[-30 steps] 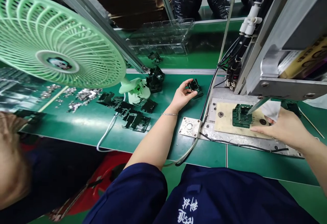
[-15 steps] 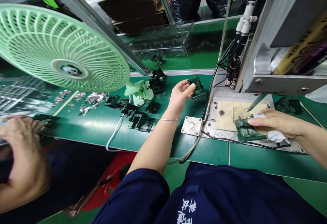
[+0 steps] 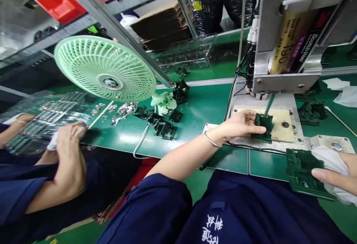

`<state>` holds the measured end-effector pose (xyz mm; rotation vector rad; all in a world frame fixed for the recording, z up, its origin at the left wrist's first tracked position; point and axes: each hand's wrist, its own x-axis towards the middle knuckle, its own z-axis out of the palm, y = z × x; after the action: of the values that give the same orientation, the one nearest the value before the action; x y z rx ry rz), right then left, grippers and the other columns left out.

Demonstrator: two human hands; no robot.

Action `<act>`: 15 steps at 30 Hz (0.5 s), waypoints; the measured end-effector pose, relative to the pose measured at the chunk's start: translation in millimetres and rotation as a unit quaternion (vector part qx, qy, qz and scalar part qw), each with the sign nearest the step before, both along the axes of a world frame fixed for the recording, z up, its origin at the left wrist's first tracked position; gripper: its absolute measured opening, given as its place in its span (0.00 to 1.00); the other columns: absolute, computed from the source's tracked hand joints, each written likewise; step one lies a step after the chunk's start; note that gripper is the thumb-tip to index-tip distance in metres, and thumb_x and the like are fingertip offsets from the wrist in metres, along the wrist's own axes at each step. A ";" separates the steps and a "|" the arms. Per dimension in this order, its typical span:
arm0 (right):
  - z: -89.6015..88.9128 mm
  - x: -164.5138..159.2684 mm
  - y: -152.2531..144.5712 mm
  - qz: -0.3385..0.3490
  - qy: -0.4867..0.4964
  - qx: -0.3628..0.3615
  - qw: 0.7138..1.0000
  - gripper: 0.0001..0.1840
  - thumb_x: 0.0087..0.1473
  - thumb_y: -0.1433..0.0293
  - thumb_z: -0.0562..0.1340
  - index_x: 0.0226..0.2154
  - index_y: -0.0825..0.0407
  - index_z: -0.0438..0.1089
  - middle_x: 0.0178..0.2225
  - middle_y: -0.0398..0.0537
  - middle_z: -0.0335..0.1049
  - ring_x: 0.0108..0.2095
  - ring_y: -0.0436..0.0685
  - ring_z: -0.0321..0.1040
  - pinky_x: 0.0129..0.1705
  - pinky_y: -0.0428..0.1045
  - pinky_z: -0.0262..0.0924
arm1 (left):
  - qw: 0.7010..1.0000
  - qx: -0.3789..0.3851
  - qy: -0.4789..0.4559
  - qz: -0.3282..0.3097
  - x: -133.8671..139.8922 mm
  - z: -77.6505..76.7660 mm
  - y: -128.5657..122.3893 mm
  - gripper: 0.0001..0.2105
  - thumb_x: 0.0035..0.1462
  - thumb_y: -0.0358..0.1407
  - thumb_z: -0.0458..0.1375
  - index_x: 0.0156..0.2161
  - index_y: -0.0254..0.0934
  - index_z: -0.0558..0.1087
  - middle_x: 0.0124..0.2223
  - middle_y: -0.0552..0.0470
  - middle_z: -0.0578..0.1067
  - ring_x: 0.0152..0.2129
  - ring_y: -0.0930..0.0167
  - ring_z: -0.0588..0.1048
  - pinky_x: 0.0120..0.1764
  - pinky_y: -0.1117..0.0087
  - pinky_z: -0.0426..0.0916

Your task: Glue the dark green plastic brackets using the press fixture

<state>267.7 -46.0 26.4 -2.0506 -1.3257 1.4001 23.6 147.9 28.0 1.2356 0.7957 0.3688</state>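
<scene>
My left hand (image 3: 242, 126) grips a small dark green moulded plastic part (image 3: 263, 129) by its left side. The part is over the cream pad (image 3: 282, 128) of the fixture, under the tip of the dispensing nozzle (image 3: 269, 104); whether the tip touches it I cannot tell. Closer to me at the right, my right hand (image 3: 338, 175) is closed on a second green plastic part (image 3: 304, 173), thumb on top. A crumpled white wipe (image 3: 331, 158) is bunched in the same hand. Most fingers of that hand are hidden behind the part and wipe.
A dispenser holding adhesive cartridges (image 3: 295, 39) rises above the fixture. A cotton swab (image 3: 340, 120) lies right, near more dark parts (image 3: 311, 111). Leftward are a green fan (image 3: 111, 71), black parts (image 3: 164, 129), small metal pieces (image 3: 125, 111) and a co-worker's hands (image 3: 71, 130).
My left hand has carried its part rightward, under the nozzle. My right hand has drawn its part and wipe off the fixture, towards me and right. The view has swung right.
</scene>
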 end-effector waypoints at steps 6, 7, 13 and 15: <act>-11.0 6.8 -22.3 -0.024 -0.110 0.077 0.991 0.36 0.43 0.33 0.57 0.19 0.48 0.53 0.17 0.43 0.60 0.19 0.56 0.58 0.21 0.52 0.54 | 0.963 0.259 0.070 -0.037 12.3 -28.9 7.8 0.29 0.54 0.36 0.66 0.56 0.35 0.57 0.46 0.42 0.74 0.26 0.74 0.71 0.30 0.70 0.67; -13.2 5.1 -20.8 -0.023 -0.109 0.086 0.990 0.35 0.42 0.33 0.57 0.19 0.48 0.54 0.16 0.43 0.60 0.18 0.56 0.58 0.20 0.52 0.54 | 0.955 0.278 0.091 -0.045 12.3 -30.6 6.2 0.30 0.56 0.37 0.64 0.58 0.34 0.55 0.45 0.41 0.74 0.27 0.72 0.72 0.30 0.69 0.67; -22.2 -15.0 -15.8 -0.001 -0.276 0.392 0.878 0.35 0.51 0.39 0.58 0.45 0.51 0.66 0.40 0.53 0.73 0.37 0.65 0.74 0.33 0.57 0.70 | 0.815 0.551 0.178 0.042 -13.2 -24.9 -26.7 0.40 0.58 0.46 0.62 0.67 0.32 0.48 0.60 0.28 0.66 0.44 0.61 0.76 0.45 0.59 0.73; -25.7 -11.5 -22.3 0.011 -0.308 0.459 0.833 0.34 0.56 0.42 0.57 0.52 0.52 0.64 0.48 0.56 0.71 0.45 0.66 0.73 0.41 0.56 0.70 | 0.708 0.673 0.195 0.089 -35.3 -23.2 -40.4 0.34 0.59 0.43 0.63 0.65 0.35 0.55 0.64 0.30 0.62 0.54 0.57 0.72 0.53 0.57 0.70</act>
<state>256.2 -68.3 0.7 -1.7651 -1.7642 -0.0627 -11.8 107.6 4.8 2.6954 1.0162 0.9622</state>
